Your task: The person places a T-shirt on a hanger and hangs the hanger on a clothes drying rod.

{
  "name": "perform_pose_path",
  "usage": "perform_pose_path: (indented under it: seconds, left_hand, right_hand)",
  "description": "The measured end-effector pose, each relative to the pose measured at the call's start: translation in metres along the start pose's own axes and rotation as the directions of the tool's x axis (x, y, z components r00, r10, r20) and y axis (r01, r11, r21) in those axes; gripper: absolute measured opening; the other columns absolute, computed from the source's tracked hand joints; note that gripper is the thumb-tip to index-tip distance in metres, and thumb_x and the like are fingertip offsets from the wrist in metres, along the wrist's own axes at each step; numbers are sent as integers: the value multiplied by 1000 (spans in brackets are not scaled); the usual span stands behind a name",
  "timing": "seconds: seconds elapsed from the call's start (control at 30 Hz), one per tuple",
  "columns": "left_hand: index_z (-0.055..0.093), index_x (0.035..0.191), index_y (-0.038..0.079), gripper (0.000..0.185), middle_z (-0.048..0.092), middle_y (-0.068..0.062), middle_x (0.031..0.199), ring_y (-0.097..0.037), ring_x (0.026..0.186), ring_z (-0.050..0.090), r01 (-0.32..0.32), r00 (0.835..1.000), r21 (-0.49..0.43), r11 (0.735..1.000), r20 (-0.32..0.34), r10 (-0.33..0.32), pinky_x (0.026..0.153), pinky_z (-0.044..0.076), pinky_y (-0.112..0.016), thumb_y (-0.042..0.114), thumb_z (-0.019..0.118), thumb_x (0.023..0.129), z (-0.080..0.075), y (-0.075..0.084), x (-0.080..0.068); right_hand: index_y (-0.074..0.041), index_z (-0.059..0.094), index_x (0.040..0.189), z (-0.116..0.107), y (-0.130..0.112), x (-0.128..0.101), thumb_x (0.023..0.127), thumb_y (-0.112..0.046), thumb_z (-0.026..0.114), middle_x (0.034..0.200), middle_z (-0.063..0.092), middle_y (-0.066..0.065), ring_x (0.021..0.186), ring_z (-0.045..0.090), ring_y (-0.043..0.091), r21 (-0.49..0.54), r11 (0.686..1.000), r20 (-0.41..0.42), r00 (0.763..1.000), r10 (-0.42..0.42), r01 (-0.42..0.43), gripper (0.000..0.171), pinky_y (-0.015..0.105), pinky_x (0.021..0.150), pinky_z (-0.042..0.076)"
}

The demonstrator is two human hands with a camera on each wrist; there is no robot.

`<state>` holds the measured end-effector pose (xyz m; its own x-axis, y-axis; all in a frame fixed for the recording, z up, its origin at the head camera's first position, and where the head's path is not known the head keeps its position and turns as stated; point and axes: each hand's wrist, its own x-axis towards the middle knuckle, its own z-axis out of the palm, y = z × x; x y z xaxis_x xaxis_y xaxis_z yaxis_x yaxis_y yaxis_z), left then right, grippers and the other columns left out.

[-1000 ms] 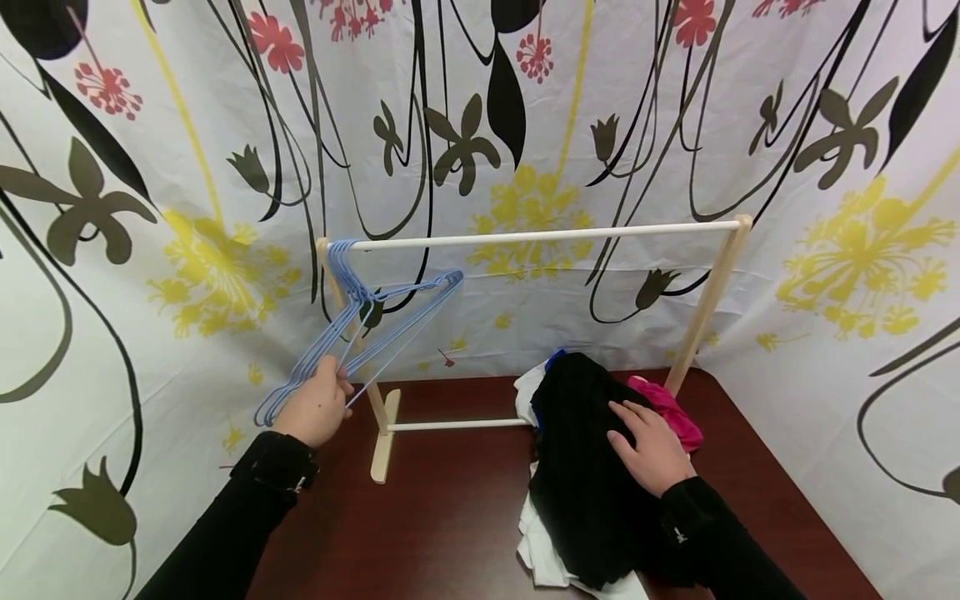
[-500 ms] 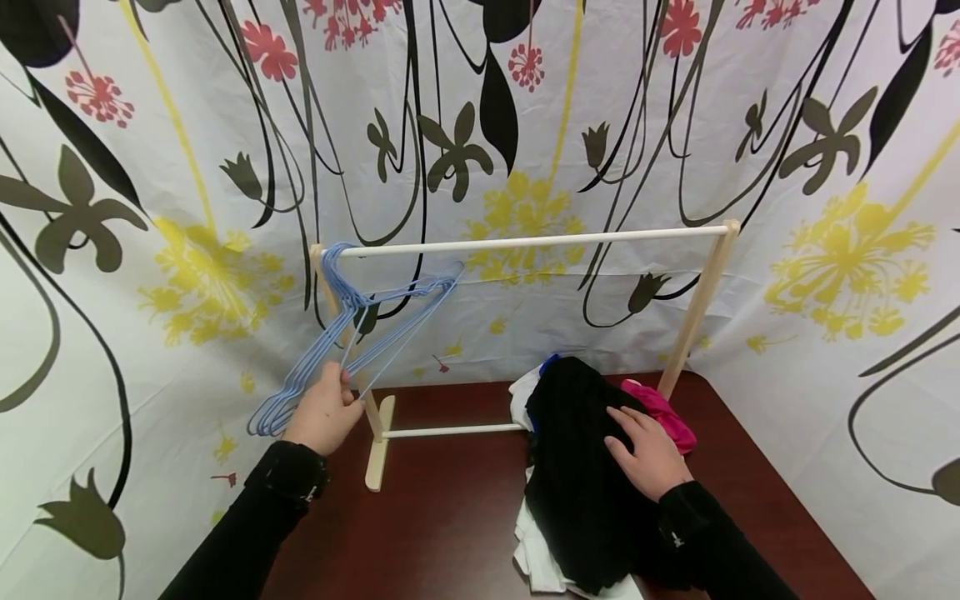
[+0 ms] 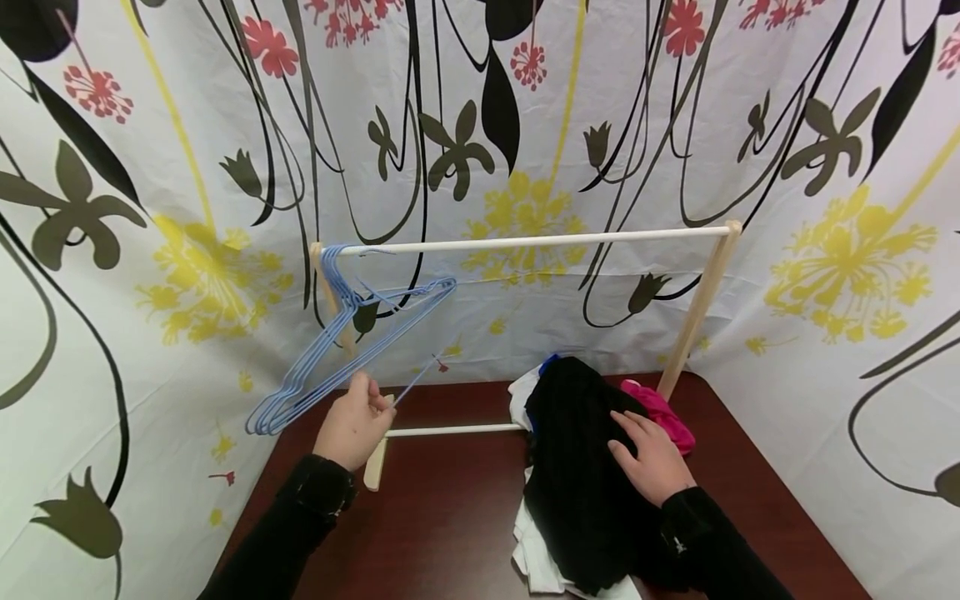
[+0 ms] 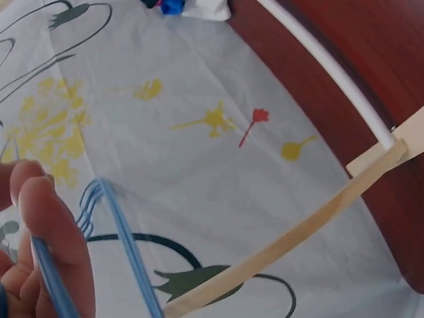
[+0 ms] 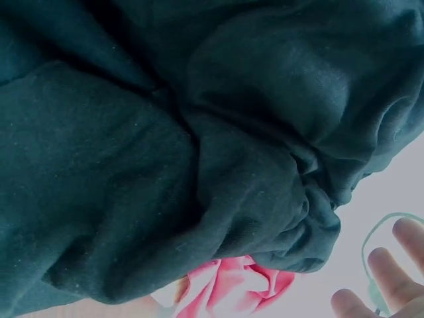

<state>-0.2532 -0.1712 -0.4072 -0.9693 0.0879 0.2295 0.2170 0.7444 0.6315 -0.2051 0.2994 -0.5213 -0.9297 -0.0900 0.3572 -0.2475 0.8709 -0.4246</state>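
left hand (image 3: 356, 423): pinching one blue hanger (image 4: 54, 278), kinda blurry, just beside the other hangers (image 3: 347, 298) on the rod (image 3: 525, 242)'s left end | right hand (image 3: 651, 457): grip's slack, kinda spread over the black cloth (image 3: 581, 492) heaped on the table (image 3: 420, 517), pink cloth (image 3: 666, 417) poking out beside it

A flower-printed backdrop (image 3: 480, 167), probably fabric, hangs behind a dark reddish-brown table (image 3: 427, 517)

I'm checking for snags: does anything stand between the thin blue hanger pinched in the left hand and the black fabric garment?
Nothing visible stands between them: open space separates the thin blue hanger in the left hand from the black fabric garment. Blur hides whether the hanger's top is clear of the long white rail.
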Motion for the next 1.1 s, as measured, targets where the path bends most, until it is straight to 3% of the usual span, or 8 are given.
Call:
perform_pose_path:
  seconds: [0.37, 0.57, 0.7, 0.9, 1.1]
  left_hand:
    - [40, 96, 13, 32, 61, 0, 77, -18, 57, 49, -12, 989, 21, 1000, 148, 9, 56, 40, -35, 15, 72, 92, 27, -7, -10]
    - [42, 92, 14, 32, 61, 4, 79, -15, 61, 52, -70, 977, 31, 997, 203, 62, 57, 41, -33, 13, 74, 90, 47, -13, -12]
    - [43, 93, 15, 32, 61, 5, 80, -15, 60, 53, -58, 970, 25, 998, 239, 51, 54, 42, -33, 12, 74, 89, 57, -15, -15]
    - [44, 93, 15, 31, 60, 6, 77, -13, 57, 52, -73, 967, 44, 996, 246, 60, 51, 41, -32, 12, 74, 89, 67, -13, -17]
    - [44, 92, 15, 31, 59, 7, 76, -13, 60, 53, -64, 970, 48, 997, 237, 51, 56, 42, -33, 14, 75, 88, 70, -9, -19]
  right_hand:
    - [-6, 50, 148, 3, 3, -4, 105, -34, 56, 149, 44, 25, 135, 39, 47, -4, 1000, -15, 1000, 1, -1, 51, 61, 108, 30]
    - [-6, 52, 146, 2, 4, -2, 105, -32, 56, 149, 44, 24, 136, 39, 46, -5, 1000, -4, 1000, 8, -8, 49, 60, 109, 29]
    - [-7, 51, 147, 2, 3, 1, 105, -32, 56, 151, 42, 23, 138, 37, 45, -12, 1000, 34, 999, 21, -21, 49, 58, 112, 27]
    - [-6, 54, 144, 1, 6, 14, 103, -29, 60, 148, 46, 24, 136, 41, 45, -55, 998, 57, 998, -18, 22, 48, 59, 111, 28]
    - [-6, 59, 140, -6, -9, 48, 99, -28, 62, 145, 50, 23, 134, 44, 44, -117, 989, 104, 992, -77, 89, 47, 60, 109, 31]
